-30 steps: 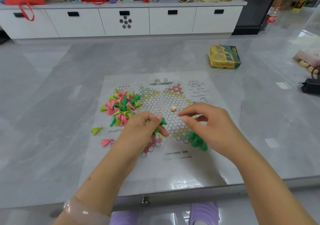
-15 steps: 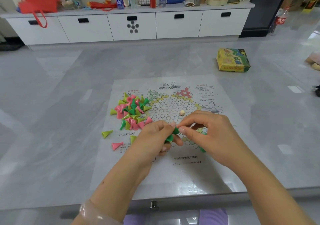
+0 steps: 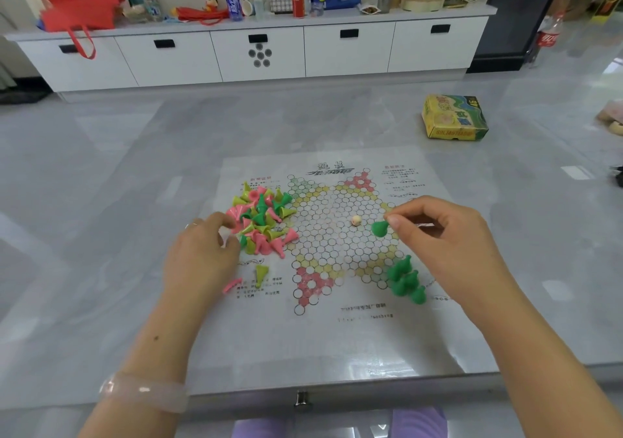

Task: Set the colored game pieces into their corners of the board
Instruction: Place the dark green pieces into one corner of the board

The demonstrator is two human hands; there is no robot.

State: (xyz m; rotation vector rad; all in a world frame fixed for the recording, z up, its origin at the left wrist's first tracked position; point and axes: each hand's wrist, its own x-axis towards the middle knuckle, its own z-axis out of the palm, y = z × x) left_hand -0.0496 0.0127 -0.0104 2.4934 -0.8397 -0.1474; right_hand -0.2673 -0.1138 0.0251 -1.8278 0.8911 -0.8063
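Both hands have separated since half a second ago: right hand (image 3: 448, 235) now pinches one green cone-shaped plastic piece (image 3: 380, 228) above the printed paper star board's (image 3: 337, 245) right side. Left hand (image 3: 202, 252), fingers curled, touches the mixed pink, yellow and green piece pile (image 3: 263, 222); whether it grips any, cannot tell. Placed green pieces (image 3: 406, 281) stand in the near-right corner.

I see a glossy grey marble-look bench (image 3: 101, 174) with a metal knob at its near edge. Flat on it near me lies the printed paper game board (image 3: 340, 343). Far right of the board sits a yellow-green cardboard game box (image 3: 453, 122), well apart from it.
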